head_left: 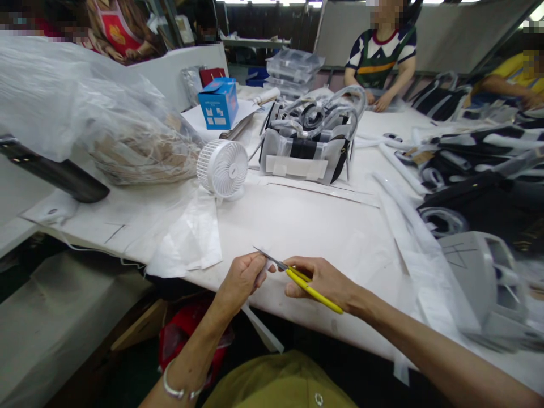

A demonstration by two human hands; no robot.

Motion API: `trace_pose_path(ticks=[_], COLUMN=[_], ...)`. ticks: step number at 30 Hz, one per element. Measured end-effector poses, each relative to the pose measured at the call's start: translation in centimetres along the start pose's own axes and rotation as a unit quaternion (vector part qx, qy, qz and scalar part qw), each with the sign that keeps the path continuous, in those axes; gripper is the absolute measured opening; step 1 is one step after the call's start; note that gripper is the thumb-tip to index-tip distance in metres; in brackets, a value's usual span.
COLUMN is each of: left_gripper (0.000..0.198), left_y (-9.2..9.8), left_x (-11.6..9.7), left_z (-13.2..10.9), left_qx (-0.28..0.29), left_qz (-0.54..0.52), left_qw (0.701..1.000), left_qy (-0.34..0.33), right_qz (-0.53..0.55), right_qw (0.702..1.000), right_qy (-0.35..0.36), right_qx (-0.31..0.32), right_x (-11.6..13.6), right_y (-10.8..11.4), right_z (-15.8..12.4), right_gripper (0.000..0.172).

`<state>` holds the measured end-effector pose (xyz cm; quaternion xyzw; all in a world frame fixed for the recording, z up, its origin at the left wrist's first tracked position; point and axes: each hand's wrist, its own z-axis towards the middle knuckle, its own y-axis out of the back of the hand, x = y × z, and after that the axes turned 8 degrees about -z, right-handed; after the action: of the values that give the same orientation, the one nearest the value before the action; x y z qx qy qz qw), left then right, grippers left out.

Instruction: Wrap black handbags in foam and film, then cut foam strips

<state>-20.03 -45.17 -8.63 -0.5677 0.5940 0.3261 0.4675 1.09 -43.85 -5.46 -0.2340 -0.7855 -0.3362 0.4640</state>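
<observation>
While the right hand grips scissors, a bag encloses tan pieces.

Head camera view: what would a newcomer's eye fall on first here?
Probably the yellow-handled scissors in the right hand, over the near edge of the white table, with their blades at the left hand's fingertips. Farther back, the white desk fan and bright blue box stand out, both left of a handbag.
</observation>
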Motion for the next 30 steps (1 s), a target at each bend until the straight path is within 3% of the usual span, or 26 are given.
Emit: trace_pose_path(ticks=[5,9,11,14,17,20,23,27,30], left_gripper=[0.044,0.043,0.044,0.05,0.052,0.047,0.041,0.042,0.03], left_y=[0.2,0.0,-0.1,-0.2,-1.1,-3.9,-8.8,-16.3,-19.9], left_x=[0.2,0.2,0.1,-0.4,-1.6,-3.1,-3.7,-2.3,-0.3], left_z=[0.1,0.1,0.1,0.0,0.1,1.1,4.0,9.5,11.9], left_qx=[0.035,0.104,0.095,0.106,0.13,0.104,0.079,0.068,0.049], left_qz=[0.029,0.074,0.073,0.07,0.07,0.035,0.013,0.171,0.246], left_qw=[0.999,0.992,0.992,0.99,0.987,0.994,0.996,0.974,0.955], left_qy=[-0.001,0.012,0.025,0.055,0.057,0.019,-0.033,-0.133,-0.157], right_qz=[0.007,-0.151,-0.244,-0.311,-0.334,-0.305,-0.287,-0.326,-0.328], right_qw=[1.0,0.985,0.964,0.944,0.932,0.917,0.88,0.804,0.78], right_qy=[-0.001,0.008,-0.017,-0.054,-0.027,-0.031,-0.154,-0.351,-0.406], right_qx=[-0.003,-0.08,-0.105,-0.097,-0.14,-0.256,-0.345,-0.353,-0.346], right_x=[-0.4,-0.1,0.3,0.9,1.3,0.7,-1.8,-7.4,-10.9], right_y=[-0.2,0.2,0.8,1.8,2.6,3.5,4.6,4.7,3.7], right_z=[0.7,2.8,4.1,5.1,3.7,-1.2,-8.3,-15.4,-16.3], right_gripper=[0.049,0.041,0.05,0.073,0.053,0.027,0.027,0.043,0.031])
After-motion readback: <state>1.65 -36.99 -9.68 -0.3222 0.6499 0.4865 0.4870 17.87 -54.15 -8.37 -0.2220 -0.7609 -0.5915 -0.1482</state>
